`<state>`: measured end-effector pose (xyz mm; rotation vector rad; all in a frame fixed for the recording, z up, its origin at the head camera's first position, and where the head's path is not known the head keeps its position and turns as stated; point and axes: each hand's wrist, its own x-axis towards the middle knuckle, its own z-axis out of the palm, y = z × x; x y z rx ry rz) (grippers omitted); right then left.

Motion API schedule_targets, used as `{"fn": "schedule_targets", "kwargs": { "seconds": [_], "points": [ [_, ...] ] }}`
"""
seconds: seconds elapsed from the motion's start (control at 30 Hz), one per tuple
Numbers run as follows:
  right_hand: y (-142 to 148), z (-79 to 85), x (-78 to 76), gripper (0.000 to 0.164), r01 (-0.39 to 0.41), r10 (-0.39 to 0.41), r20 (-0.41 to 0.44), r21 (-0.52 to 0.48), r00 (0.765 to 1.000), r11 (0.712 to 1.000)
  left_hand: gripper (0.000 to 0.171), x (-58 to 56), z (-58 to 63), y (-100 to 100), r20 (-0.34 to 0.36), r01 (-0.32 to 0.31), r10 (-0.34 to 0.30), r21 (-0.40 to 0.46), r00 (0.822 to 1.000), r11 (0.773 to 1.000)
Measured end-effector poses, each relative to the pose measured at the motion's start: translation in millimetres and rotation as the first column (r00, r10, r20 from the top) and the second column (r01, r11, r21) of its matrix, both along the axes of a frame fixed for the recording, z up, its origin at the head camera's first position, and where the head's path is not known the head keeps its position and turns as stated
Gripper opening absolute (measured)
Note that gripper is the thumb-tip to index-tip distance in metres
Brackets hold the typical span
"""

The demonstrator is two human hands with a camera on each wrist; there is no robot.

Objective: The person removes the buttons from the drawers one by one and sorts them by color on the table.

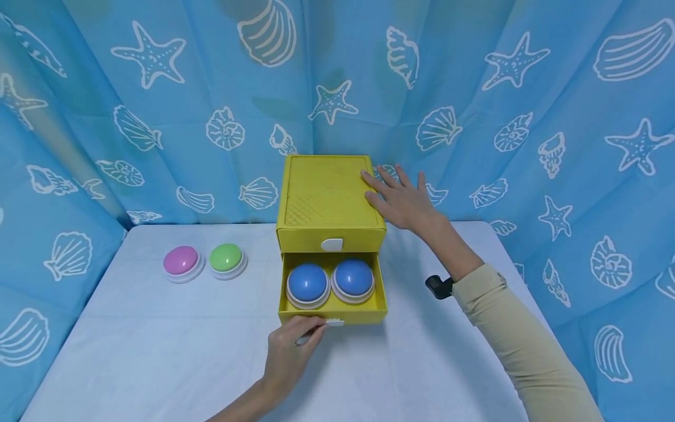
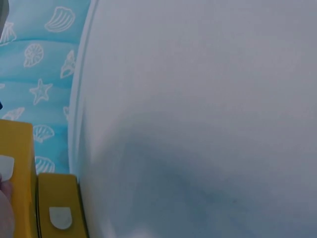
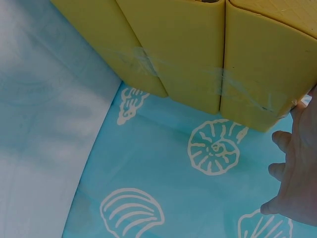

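Note:
A yellow drawer cabinet (image 1: 331, 193) stands at the back of the table, its lower drawer (image 1: 364, 317) pulled out. Inside that drawer sit two blue dome-shaped push buttons (image 1: 308, 282) with white bases, side by side. My left hand (image 1: 289, 349) pinches the white drawer handle (image 1: 335, 323) at the drawer's front; the left wrist view catches only a bit of the fingers by the handle (image 2: 6, 167). With fingers spread, my right hand (image 1: 403, 202) touches the cabinet's upper right edge. The right wrist view shows this hand (image 3: 297, 163) beside the cabinet's side wall (image 3: 267, 69).
To the left on the white-covered table (image 1: 174, 346) lie a pink push button (image 1: 181, 260) and a green push button (image 1: 226, 257). The upper drawer (image 1: 300, 241) is closed. A blue curtain (image 1: 358, 129) with shells and starfish hangs right behind the cabinet.

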<state>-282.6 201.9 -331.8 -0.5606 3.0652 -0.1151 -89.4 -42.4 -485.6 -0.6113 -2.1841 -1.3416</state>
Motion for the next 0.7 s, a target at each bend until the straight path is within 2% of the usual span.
{"fn": "schedule_targets", "kwargs": {
  "seconds": [0.27,0.5,0.7],
  "points": [
    [1,-1.3,-1.4,0.059,-0.002,0.002,0.010,-0.003,1.000,1.000,0.019,11.4,1.1,0,-0.003,-0.009,0.009,-0.020,1.000,1.000],
    [1,-0.8,-1.1,0.058,-0.003,0.003,0.016,0.000,1.000,1.000,0.018,16.3,-0.8,1,0.034,-0.022,0.022,-0.022,0.999,1.000],
    [1,-0.7,-1.1,0.058,-0.010,0.010,0.017,-0.003,1.000,1.000,0.025,20.2,0.2,3,0.020,-0.038,0.039,-0.014,0.999,0.999]
  ]
}}
